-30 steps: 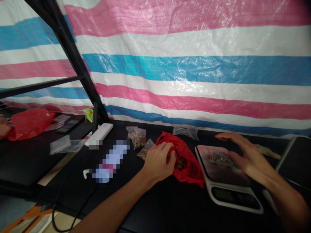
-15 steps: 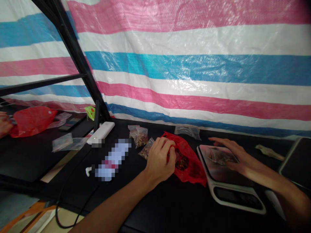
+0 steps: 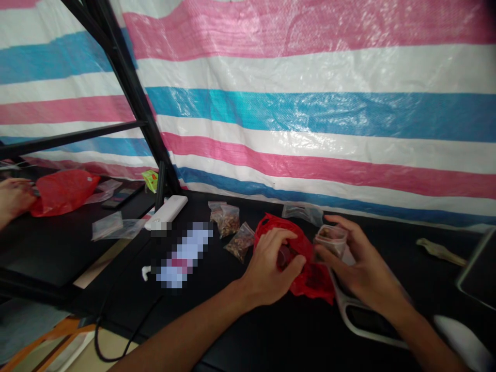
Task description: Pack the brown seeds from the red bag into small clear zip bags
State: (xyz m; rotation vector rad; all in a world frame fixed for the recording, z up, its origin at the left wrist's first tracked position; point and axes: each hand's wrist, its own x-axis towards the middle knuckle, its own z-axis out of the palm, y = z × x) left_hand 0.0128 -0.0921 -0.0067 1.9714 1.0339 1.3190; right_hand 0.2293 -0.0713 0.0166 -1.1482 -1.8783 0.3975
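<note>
My right hand point(image 3: 358, 263) grips a small clear plastic pouch point(image 3: 331, 236) with brown bits in it, its mouth tipped toward me. The pouch is above the left edge of the kitchen scale point(image 3: 370, 323). My left hand point(image 3: 273, 263) is over the opened red plastic bag point(image 3: 313, 281), its thumb and fingers curved apart. Between them, inside the bag, shows a small round translucent item point(image 3: 284, 254); whether the fingers touch it is unclear. Left of the red bag lie filled zip bags: one small bag of brown bits point(image 3: 239, 243) and others point(image 3: 228, 219) behind it.
Empty clear bags point(image 3: 302, 213) lie at the back. A phone point(image 3: 184, 256), an earbud point(image 3: 146, 273) and a white power strip point(image 3: 166, 213) are at left. At far left, another person's hand point(image 3: 15, 201) is at a red bag point(image 3: 64, 191). A dark tablet-like device point(image 3: 480, 274) stands at right.
My right hand has picked the small pouch up off the scale and brought it left beside the red bag. My left hand has moved slightly right and its fingers have spread.
</note>
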